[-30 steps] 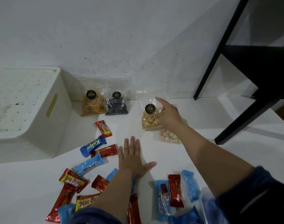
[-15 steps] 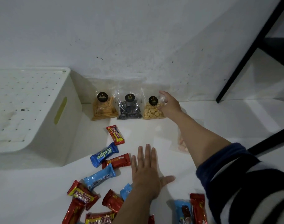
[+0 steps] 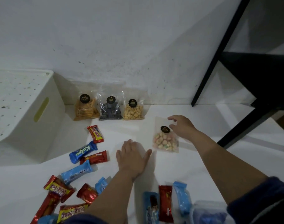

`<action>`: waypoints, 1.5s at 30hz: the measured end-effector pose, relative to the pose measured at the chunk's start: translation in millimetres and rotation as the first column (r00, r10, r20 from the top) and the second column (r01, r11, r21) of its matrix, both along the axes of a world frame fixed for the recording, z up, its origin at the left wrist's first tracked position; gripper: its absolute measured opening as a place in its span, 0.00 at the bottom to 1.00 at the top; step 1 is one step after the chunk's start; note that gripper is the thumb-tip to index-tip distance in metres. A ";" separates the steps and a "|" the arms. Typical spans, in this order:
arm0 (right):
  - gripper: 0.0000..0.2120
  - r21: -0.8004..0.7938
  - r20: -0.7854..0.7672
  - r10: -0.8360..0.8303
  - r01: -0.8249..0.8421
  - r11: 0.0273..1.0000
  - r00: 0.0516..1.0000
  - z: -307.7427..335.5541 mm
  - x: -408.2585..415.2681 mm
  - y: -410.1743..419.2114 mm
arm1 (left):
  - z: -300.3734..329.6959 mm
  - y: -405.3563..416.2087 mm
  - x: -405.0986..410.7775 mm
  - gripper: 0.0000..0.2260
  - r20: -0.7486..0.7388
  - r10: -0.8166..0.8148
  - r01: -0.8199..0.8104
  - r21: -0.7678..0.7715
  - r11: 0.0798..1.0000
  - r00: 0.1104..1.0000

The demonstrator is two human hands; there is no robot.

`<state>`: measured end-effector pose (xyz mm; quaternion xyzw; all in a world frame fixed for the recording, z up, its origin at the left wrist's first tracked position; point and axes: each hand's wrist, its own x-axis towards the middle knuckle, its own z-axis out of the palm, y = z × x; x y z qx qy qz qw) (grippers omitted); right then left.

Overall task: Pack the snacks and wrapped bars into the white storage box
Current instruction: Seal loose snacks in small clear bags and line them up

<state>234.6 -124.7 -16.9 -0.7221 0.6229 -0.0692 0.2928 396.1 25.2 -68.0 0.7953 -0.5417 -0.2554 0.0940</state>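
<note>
Foil-wrapped bars (image 3: 96,157) are being left scattered nearest, light and slippery. Left hand (image 3: 131,156) is being pressed flat, holding nothing. Right hand (image 3: 181,126) is being curled over the pastel bag (image 3: 166,141); contact unclear. Crushable contents: its top seal is judged best. Box (image 3: 25,110) is being kept far left.

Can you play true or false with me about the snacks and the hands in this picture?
1. Three snack bags stand in a row by the wall. True.
2. The left hand is holding a blue bar. False: it lies flat on the table, holding nothing.
3. The right hand reaches over the bag of pastel puffs. True.
4. The Kalpa bar is red. False: it is blue.
5. The white box is on the right. False: it is on the left.
</note>
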 end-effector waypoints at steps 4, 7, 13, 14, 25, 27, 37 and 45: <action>0.25 0.197 0.150 -0.278 0.247 0.949 0.949 -9.4 -17.7 -12.0 | 8.3 -42.2 -39.3 0.31 -0.133 0.044 -0.058 -0.108 0.992 0.990; 0.27 0.391 0.353 -0.452 0.309 0.867 0.819 -15.7 -14.1 -15.5 | 6.1 -66.3 -58.2 0.35 -0.214 0.088 -0.111 -0.095 0.989 0.973; 0.25 0.286 0.384 -0.429 0.336 0.897 0.818 -14.9 -11.3 -14.4 | -6.6 -54.8 -63.8 0.34 -0.320 0.085 -0.161 -0.220 0.962 0.944; 0.24 0.265 0.392 -0.422 0.338 0.903 0.818 -9.3 -14.9 -12.6 | -7.8 -47.9 -63.2 0.34 -0.367 0.071 -0.174 -0.254 0.951 0.928; 0.05 0.065 0.326 -0.088 0.070 0.995 0.941 40.9 -51.2 42.3 | -11.6 40.2 -61.4 0.35 -0.481 -0.048 -0.188 -0.430 0.883 0.875; 0.06 0.022 0.271 -0.028 0.023 1.000 0.962 41.0 -54.0 51.1 | -9.5 49.3 -62.0 0.36 -0.494 -0.032 -0.201 -0.411 0.889 0.869; 0.10 -0.023 0.169 0.023 -0.019 1.000 0.985 27.0 -52.6 68.7 | -7.9 61.4 -63.3 0.42 -0.467 -0.020 -0.182 -0.383 0.906 0.884; 0.06 -0.074 0.177 0.069 -0.057 0.996 0.982 24.3 -47.8 67.8 | -10.1 63.4 -61.0 0.40 -0.448 -0.018 -0.178 -0.390 0.903 0.894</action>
